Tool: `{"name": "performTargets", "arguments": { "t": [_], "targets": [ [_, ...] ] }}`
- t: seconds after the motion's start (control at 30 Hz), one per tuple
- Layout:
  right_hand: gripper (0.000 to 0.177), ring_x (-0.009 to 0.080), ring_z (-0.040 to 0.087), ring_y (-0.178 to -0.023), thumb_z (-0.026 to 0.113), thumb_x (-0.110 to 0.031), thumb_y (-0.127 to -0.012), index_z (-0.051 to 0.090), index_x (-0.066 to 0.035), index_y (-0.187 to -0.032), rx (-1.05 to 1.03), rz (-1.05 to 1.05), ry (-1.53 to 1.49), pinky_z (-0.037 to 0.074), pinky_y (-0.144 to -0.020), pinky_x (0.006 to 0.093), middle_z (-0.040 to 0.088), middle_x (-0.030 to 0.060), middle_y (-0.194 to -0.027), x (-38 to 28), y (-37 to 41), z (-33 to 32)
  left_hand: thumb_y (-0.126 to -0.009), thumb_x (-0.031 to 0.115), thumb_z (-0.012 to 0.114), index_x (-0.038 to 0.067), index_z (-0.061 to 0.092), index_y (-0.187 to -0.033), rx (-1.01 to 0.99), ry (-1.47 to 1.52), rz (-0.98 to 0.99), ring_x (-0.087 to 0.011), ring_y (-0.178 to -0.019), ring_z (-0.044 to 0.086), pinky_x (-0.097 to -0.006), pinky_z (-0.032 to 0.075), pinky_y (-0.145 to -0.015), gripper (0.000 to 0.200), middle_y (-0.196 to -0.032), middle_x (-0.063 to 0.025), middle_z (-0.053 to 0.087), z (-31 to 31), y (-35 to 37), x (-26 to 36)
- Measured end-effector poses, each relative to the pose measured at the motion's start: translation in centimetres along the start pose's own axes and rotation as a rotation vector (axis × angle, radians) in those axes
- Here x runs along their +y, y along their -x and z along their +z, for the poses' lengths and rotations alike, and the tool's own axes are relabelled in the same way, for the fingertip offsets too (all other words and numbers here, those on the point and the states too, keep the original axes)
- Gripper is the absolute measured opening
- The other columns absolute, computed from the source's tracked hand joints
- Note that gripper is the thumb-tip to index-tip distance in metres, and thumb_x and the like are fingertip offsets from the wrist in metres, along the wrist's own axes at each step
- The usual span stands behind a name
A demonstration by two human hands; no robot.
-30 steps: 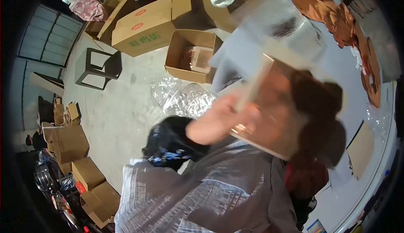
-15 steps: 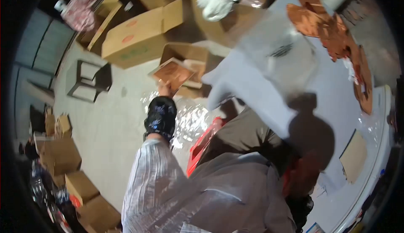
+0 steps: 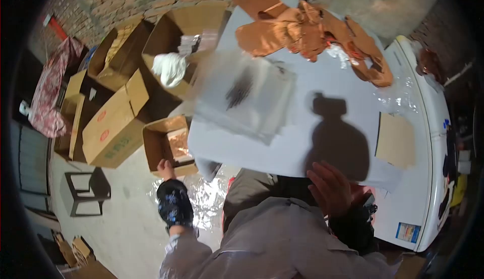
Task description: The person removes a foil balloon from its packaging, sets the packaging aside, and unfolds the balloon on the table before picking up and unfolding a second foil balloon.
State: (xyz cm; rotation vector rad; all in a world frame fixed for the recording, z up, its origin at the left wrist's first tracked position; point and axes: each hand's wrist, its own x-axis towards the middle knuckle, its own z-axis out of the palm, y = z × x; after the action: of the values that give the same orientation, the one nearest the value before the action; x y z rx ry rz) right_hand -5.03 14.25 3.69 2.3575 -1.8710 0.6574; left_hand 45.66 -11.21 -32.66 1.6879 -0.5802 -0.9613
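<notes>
My left hand (image 3: pixel 165 169), in a dark patterned sleeve cover, is at the near rim of a small open cardboard box (image 3: pixel 153 150). Its fingers look parted, with nothing visible in them. Inside that box lies a copper-coloured flat packet (image 3: pixel 179 144) in clear wrapping. My right hand (image 3: pixel 330 188) hovers over the near edge of the white-covered table (image 3: pixel 297 160), fingers spread and holding nothing. Ahead of it lies a stack of clear plastic bags (image 3: pixel 242 95) with dark print. Orange-brown fabric pieces (image 3: pixel 302 26) are heaped along the table's far side.
Larger open cardboard boxes (image 3: pixel 113 132) stand left of the table, one with a white cloth bundle (image 3: pixel 170 69) on it. A dark stool (image 3: pixel 85 190) is on the floor at left. Beige card (image 3: pixel 396 140) lies at the table's right, beside a white appliance (image 3: pixel 433 143).
The copper-coloured packet that my left hand held above the small box now lies inside it, let go. My right hand has come into view over the table edge. The view has swung right.
</notes>
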Motion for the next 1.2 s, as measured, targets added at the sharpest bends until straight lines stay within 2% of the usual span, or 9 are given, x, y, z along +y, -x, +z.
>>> {"name": "performTargets", "arguments": {
  "t": [0.23,0.33,0.43,0.53,0.63,0.7,0.83,0.97,1.2],
  "targets": [
    [0.048,0.0346,0.062,-0.109,0.072,-0.003,-0.081,0.059,-0.006,-0.127,0.126,0.163,0.065,0.051,-0.094,0.0419,0.065,0.0144,-0.118,10.5,-6.3,-3.6,-0.101,0.023,0.057,0.005,0.058,-0.127,-0.147,0.118,0.513,-0.0159,-0.109,0.056,-0.031,0.042,-0.099,0.032,-0.119,-0.0045,0.061,4.0,7.0,22.5],
    [0.039,0.0348,0.061,-0.111,0.069,-0.014,-0.087,0.059,-0.005,-0.124,0.18,0.15,0.057,0.051,-0.093,0.0423,0.064,0.0168,-0.12,19.2,-8.3,-2.9,-0.104,0.025,0.051,0.002,0.056,-0.13,-0.316,-0.015,0.669,-0.0182,-0.12,0.055,-0.0347,0.04,-0.105,0.036,-0.13,-0.008,0.06,8.2,11.2,31.0],
    [0.04,0.0354,0.062,-0.108,0.067,-0.017,-0.089,0.058,-0.004,-0.125,-0.019,0.318,0.03,0.052,-0.09,0.0418,0.064,0.0174,-0.12,24.6,-12.5,-2.6,-0.103,0.015,0.049,-0.001,0.058,-0.125,-0.45,-0.164,0.815,-0.0187,-0.113,0.057,-0.0312,0.04,-0.102,0.029,-0.121,-0.0085,0.063,15.0,18.5,37.6],
    [0.041,0.0354,0.059,-0.112,0.065,-0.022,-0.09,0.057,-0.005,-0.127,0.079,0.109,-0.07,0.05,-0.094,0.0425,0.062,0.0163,-0.123,28.0,-17.7,0.3,-0.098,0.006,0.051,0.0,0.06,-0.12,-0.694,-0.296,0.999,-0.0217,-0.107,0.06,-0.0325,0.044,-0.098,0.024,-0.115,-0.0088,0.065,22.3,21.3,39.0],
    [0.042,0.0347,0.055,-0.12,0.064,-0.025,-0.091,0.057,-0.005,-0.127,0.112,0.12,0.08,0.046,-0.1,0.0438,0.06,0.0152,-0.127,29.8,-23.1,2.5,-0.093,-0.002,0.053,0.003,0.061,-0.119,-0.876,-0.337,1.293,-0.0316,-0.106,0.063,-0.0342,0.048,-0.092,0.028,-0.115,-0.0132,0.066,30.3,24.5,38.8],
    [0.043,0.0347,0.052,-0.124,0.062,-0.028,-0.092,0.056,-0.006,-0.128,0.139,0.167,0.076,0.043,-0.103,0.0438,0.059,0.0151,-0.13,32.0,-25.9,3.1,-0.097,0.009,0.054,0.007,0.058,-0.128,-1.075,-0.534,1.201,-0.0311,-0.131,0.05,-0.0368,0.039,-0.107,0.031,-0.132,-0.0148,0.059,34.8,25.4,38.1],
    [0.045,0.0351,0.051,-0.125,0.057,-0.033,-0.094,0.054,-0.005,-0.129,0.223,0.232,0.117,0.042,-0.104,0.0443,0.058,0.0155,-0.13,35.5,-29.9,3.6,-0.096,0.026,0.058,0.015,0.054,-0.134,-0.969,-0.775,1.623,-0.0351,-0.143,0.032,-0.0545,0.029,-0.113,0.04,-0.148,-0.011,0.045,43.0,25.2,35.2],
    [0.048,0.0364,0.056,-0.118,0.056,-0.035,-0.093,0.053,-0.005,-0.13,0.128,0.306,0.025,0.047,-0.097,0.0466,0.058,0.0185,-0.129,37.7,-32.4,3.6,-0.101,0.039,0.05,0.019,0.042,-0.147,-0.97,-1.051,1.497,-0.0342,-0.148,0.024,-0.0599,0.021,-0.116,0.05,-0.156,-0.0088,0.036,46.5,25.2,34.4],
    [0.029,0.038,0.062,-0.1,0.066,-0.028,-0.088,0.067,-0.003,-0.102,0.115,0.367,0.106,0.049,-0.086,0.045,0.066,0.0186,-0.105,39.8,-31.3,5.1,-0.101,0.046,0.047,0.02,0.04,-0.149,-1.014,-1.137,1.431,-0.0339,-0.146,0.028,-0.0584,0.024,-0.113,0.055,-0.155,-0.0093,0.037,46.9,24.7,33.9]
  ]
}}
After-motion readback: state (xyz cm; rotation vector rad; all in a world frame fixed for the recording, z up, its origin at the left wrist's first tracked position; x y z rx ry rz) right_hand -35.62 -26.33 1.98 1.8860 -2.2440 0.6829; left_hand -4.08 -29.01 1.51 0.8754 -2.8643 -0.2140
